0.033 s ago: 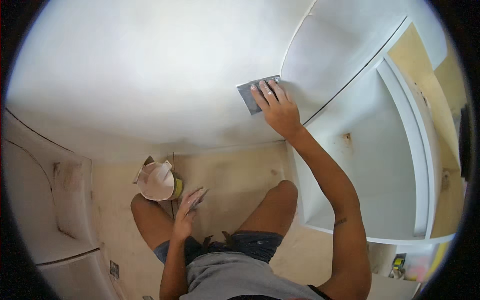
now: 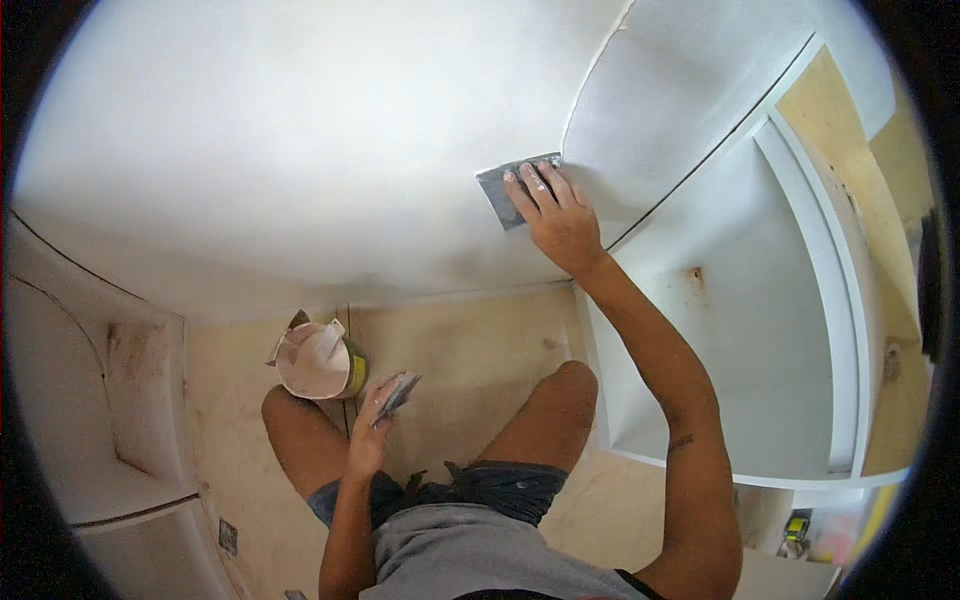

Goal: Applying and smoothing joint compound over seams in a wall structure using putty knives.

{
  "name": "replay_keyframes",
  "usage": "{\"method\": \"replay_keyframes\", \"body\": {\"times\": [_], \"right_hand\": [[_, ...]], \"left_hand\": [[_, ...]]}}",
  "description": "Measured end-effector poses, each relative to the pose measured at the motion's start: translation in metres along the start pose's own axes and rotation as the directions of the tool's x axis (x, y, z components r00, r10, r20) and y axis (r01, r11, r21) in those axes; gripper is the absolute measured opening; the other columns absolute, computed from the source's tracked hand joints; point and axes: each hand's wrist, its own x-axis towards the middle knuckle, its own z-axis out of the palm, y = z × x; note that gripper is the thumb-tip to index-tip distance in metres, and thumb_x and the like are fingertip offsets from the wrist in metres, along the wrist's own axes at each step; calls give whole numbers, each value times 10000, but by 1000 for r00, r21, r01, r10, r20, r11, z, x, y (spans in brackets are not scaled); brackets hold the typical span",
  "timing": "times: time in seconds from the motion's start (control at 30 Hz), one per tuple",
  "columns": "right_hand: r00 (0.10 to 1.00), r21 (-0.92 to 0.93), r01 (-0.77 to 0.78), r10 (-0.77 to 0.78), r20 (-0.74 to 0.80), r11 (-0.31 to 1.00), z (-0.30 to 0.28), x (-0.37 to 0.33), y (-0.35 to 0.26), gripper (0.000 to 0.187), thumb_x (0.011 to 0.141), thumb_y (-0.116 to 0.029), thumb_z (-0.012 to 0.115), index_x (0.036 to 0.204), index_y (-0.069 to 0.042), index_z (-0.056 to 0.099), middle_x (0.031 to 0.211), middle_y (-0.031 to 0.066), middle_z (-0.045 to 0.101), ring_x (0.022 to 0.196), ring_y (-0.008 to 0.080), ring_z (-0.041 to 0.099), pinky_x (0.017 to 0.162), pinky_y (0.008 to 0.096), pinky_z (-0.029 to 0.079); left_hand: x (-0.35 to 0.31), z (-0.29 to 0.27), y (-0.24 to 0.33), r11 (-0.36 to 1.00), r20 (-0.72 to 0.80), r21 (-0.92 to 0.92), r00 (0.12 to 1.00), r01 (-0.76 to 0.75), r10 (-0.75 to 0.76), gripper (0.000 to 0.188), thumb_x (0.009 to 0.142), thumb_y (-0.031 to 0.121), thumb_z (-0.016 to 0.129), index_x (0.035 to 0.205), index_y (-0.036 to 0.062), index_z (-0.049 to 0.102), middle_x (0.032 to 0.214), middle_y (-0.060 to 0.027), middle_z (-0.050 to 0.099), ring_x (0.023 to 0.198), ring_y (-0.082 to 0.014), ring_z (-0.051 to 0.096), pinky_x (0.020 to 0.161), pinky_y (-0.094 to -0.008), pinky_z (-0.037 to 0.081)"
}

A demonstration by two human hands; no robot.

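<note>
My right hand (image 2: 560,222) presses a grey flat putty spreader (image 2: 503,200) against the white curved wall panel (image 2: 300,130), its fingers lying over the blade. The blade's upper corner meets the lower end of a raised filler seam (image 2: 588,80). Lower down, above my lap, my left hand (image 2: 369,425) grips a second putty spreader (image 2: 398,393), which is tilted and smeared with white. Just beyond that hand is a round tub (image 2: 312,375) of pale filler by my left knee. A white spatula (image 2: 331,338) stands in the tub, and a flat dark-edged piece (image 2: 291,328) rests at its rim.
To my right stands a white open cabinet (image 2: 740,330) with a raised edge. A dark gap (image 2: 715,145) runs along the panel beside it. Small items, one yellow and black (image 2: 797,524), sit at the lower right. Beige floor (image 2: 450,340) lies between my knees and the panel.
The spreader in my left hand has turned slightly, showing more of its face. My right hand and its spreader have shifted only a tiny bit to the right.
</note>
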Motion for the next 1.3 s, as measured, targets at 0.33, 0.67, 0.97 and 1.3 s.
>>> {"method": "replay_keyframes", "body": {"times": [0.33,0.67,0.97,1.3], "right_hand": [[998,-15,0,1,69,1000,2,-32,-16,445,885,-173,588,1327,-125,586,1278,96,608,1216,267,554,960,390,503],[849,989,134,508,-147,61,-162,-55,-141,361,918,8,614,1267,-71,570,1208,167,595,1144,370,559,1032,470,423],[446,792,-371,655,610,-485,-140,-87,-178,480,860,49,652,1302,-69,505,1250,148,550,1159,320,547,1042,416,428],[101,88,12,88,991,-996,-247,-22,-125,209,845,-122,607,1042,-53,628,953,64,654,799,204,624,649,369,517]], "left_hand": [[36,34,4,682,40,-705,971,194,-235,481,1007,239,581,1428,34,469,1341,-115,583,1262,-238,548,1052,-375,431],[39,59,82,200,224,-928,901,314,-372,314,995,419,563,1091,133,652,889,2,723,696,-147,708,450,-286,537],[34,22,89,726,30,-687,999,30,-13,482,1051,298,501,1411,-19,453,1366,-142,541,1204,-264,583,1050,-417,454],[81,-6,127,551,575,184,544,-814,611,731,756,-114,565,1417,196,537,1458,-169,502,1381,-387,449,1140,-510,358]]}}
